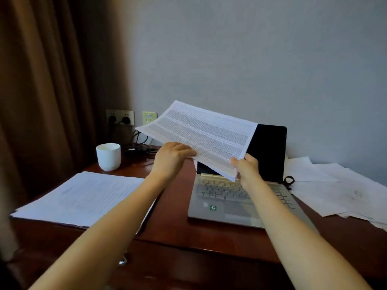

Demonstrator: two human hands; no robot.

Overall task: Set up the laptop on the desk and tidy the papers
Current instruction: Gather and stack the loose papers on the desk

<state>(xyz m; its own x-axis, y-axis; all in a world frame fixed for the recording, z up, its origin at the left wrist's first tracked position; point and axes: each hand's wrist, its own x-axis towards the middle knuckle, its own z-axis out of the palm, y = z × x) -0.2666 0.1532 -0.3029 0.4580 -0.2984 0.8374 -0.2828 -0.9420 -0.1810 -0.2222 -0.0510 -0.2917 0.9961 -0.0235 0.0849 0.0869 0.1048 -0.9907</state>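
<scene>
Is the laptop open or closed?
Open. The laptop's dark screen stands up behind its bare keyboard, partly hidden by the papers held above it.

The rear wall (251, 59) is plain, pale grey-blue and faintly textured. A heavy brown curtain (41, 80) hangs in vertical folds at the left, reaching below desk level and meeting the wall at a shadowed corner. Low on the wall, just beside the curtain, sits a metallic double socket plate (120, 117) with two dark plugs inserted; a pale plate (149, 117) is mounted just to its right. Black cables (138, 143) drop from the plugs onto the back of the desk (178, 216), which is dark reddish-brown wood with a glossy finish. A small metal fitting (123, 261) shows on its front face. Lighting is dim and soft, the wall brightest toward the right.
</scene>
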